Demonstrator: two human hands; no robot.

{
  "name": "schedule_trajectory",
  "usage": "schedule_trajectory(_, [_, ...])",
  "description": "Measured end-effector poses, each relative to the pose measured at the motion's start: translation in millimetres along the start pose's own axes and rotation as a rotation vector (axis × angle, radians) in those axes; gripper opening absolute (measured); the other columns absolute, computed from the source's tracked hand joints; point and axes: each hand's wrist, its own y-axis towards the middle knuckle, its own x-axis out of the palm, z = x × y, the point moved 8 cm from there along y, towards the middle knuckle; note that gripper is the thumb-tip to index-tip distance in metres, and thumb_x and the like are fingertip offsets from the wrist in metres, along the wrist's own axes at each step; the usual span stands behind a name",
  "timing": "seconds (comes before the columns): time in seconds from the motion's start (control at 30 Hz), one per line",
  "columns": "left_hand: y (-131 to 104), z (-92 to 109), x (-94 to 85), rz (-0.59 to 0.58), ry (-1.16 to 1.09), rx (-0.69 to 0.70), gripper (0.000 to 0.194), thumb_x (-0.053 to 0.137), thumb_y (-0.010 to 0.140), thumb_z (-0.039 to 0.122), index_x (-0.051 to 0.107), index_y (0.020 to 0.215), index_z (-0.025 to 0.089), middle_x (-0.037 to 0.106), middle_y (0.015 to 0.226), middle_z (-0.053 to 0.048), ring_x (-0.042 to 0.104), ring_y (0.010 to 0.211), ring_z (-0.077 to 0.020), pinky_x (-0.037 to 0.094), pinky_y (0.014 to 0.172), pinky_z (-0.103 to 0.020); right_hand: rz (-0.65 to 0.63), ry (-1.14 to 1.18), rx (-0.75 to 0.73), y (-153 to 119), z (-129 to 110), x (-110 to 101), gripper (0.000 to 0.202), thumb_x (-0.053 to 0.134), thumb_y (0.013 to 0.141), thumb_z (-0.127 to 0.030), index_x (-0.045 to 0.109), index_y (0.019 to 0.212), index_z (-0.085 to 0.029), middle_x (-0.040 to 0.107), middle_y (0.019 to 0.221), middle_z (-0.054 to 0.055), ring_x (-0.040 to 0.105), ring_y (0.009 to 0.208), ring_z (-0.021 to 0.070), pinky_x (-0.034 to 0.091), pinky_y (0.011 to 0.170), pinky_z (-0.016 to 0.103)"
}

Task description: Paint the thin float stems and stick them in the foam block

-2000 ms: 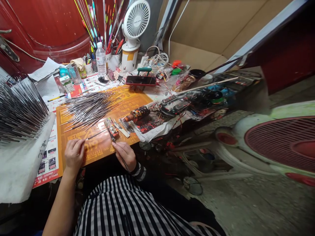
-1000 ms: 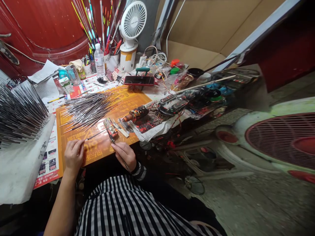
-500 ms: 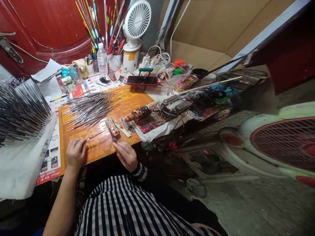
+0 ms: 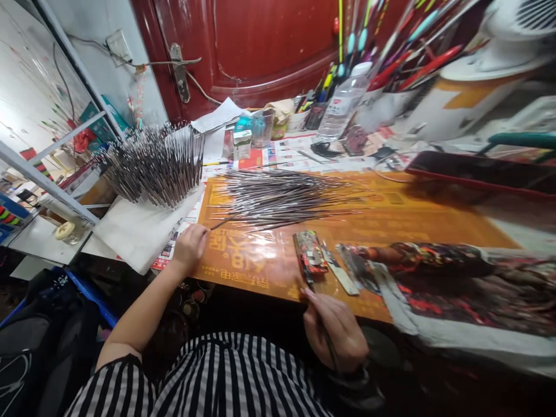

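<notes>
Left hand [image 4: 190,246] pinches rod [image 4: 219,223] at orange mat [image 4: 280,263]'s left edge; right hand [image 4: 339,331] grips tool [image 4: 329,346] at front edge; bare mat between.

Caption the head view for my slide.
Left hand pinching a slender dark rod near a rod pile; right hand gripping a thin tool beside a paint-crusted block.

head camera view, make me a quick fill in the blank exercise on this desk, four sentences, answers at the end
1. The pile of thin sticks lies on a mat that is ____ in colour.
2. The left hand grips a single stick and is nearer to the white block than the ____ hand is.
3. The clear bottle has a ____ cap.
4. The door behind the desk is coloured ____.

Missing words: orange; right; white; red
</notes>
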Motion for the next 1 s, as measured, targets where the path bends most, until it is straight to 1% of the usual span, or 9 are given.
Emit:
schedule_trajectory(0.1, [-2.2, -53.1, -33.4, 0.010, -0.045, -0.220, 0.016, 0.049, 0.096, 0.027, 0.062, 0.091, 0.020, 0.067, 0.088, -0.006, 0.063, 0.082, -0.0176, 0.051, 0.075, -0.031, 0.006, -0.003, -0.019, 1.8, -3.0, -0.9, 0.061, 0.061, 0.088, -0.005, 0.053, 0.145, -0.022, 0.076, 0.100, 0.009, 0.073, 0.082, 0.0229, 0.061, 0.075, 0.036])
schedule_trajectory(0.2, [-2.4, -108.2, -55.6, 0.012, -0.110, -0.472, 0.014, 0.058, 0.090, 0.031, 0.065, 0.087, 0.019, 0.069, 0.082, -0.004, 0.065, 0.078, -0.0172, 0.051, 0.072, -0.030, 0.003, -0.003, -0.033, 3.0, -4.0, -0.6, 0.062, 0.061, 0.088, -0.004, 0.052, 0.146, -0.022, 0.076, 0.100, 0.009, 0.072, 0.082, 0.0227, 0.061, 0.076, 0.036])
schedule_trajectory(0.27, [0.3, -134.5, -65.3, 0.053, -0.114, -0.578, 0.015, 0.063, 0.085, 0.032, 0.068, 0.085, 0.018, 0.071, 0.080, -0.003, 0.066, 0.078, -0.0177, 0.050, 0.074, -0.030, -0.005, -0.003, -0.035, 3.5, -3.6, -0.2, 0.062, 0.061, 0.088, -0.004, 0.051, 0.146, -0.022, 0.075, 0.100, 0.010, 0.072, 0.083, 0.0231, 0.061, 0.077, 0.036])
schedule_trajectory(0.33, [5.4, -149.2, -69.5, 0.095, -0.090, -0.617, 0.017, 0.066, 0.081, 0.034, 0.070, 0.082, 0.017, 0.071, 0.080, -0.004, 0.065, 0.078, -0.0179, 0.049, 0.074, -0.030, -0.013, -0.004, -0.039, 4.0, -3.7, 0.0, 0.062, 0.061, 0.088, -0.005, 0.051, 0.147, -0.022, 0.075, 0.100, 0.010, 0.072, 0.084, 0.0234, 0.061, 0.077, 0.037])
schedule_trajectory(0.53, [15.9, -158.5, -60.9, 0.145, -0.003, -0.610, 0.018, 0.067, 0.078, 0.035, 0.073, 0.079, 0.018, 0.072, 0.085, -0.005, 0.062, 0.084, -0.0189, 0.046, 0.081, -0.031, -0.018, -0.004, -0.057, 7.0, -6.5, -0.4, 0.064, 0.061, 0.087, -0.002, 0.049, 0.148, -0.020, 0.074, 0.100, 0.012, 0.072, 0.085, 0.0237, 0.061, 0.077, 0.037])
schedule_trajectory(0.6, [16.2, -161.1, -55.8, 0.128, 0.022, -0.607, 0.017, 0.067, 0.077, 0.034, 0.073, 0.076, 0.018, 0.072, 0.083, -0.005, 0.062, 0.085, -0.0195, 0.046, 0.082, -0.031, -0.017, -0.003, -0.056, 7.8, -6.6, -0.2, 0.063, 0.061, 0.088, -0.003, 0.050, 0.147, -0.020, 0.074, 0.100, 0.012, 0.072, 0.085, 0.0232, 0.061, 0.077, 0.036])
schedule_trajectory(0.77, [17.6, -170.0, -45.4, 0.046, 0.073, -0.605, 0.018, 0.066, 0.076, 0.035, 0.073, 0.073, 0.019, 0.072, 0.078, -0.006, 0.063, 0.081, -0.0207, 0.046, 0.078, -0.031, -0.008, 0.023, -0.024, 7.5, -4.4, 0.8, 0.057, 0.059, 0.089, -0.005, 0.053, 0.144, -0.019, 0.074, 0.101, 0.012, 0.071, 0.088, 0.0232, 0.061, 0.079, 0.037])
schedule_trajectory(0.9, [23.8, -168.9, -49.8, -0.004, 0.111, -0.578, 0.020, 0.064, 0.079, 0.035, 0.074, 0.077, 0.018, 0.074, 0.083, -0.008, 0.064, 0.082, -0.0229, 0.046, 0.078, -0.033, 0.003, 0.027, 0.009, 5.7, -2.4, 1.3, 0.054, 0.059, 0.089, -0.006, 0.055, 0.142, -0.019, 0.074, 0.104, 0.012, 0.071, 0.092, 0.0236, 0.061, 0.081, 0.038])
schedule_trajectory(1.0, [26.2, -155.0, -59.4, -0.034, 0.175, -0.522, 0.021, 0.064, 0.081, 0.037, 0.073, 0.075, 0.020, 0.073, 0.083, -0.009, 0.064, 0.085, -0.0255, 0.046, 0.082, -0.037, 0.000, 0.046, 0.047, 5.0, 0.6, 2.8, 0.051, 0.057, 0.091, -0.009, 0.056, 0.141, -0.019, 0.074, 0.106, 0.012, 0.072, 0.094, 0.0233, 0.062, 0.082, 0.039])
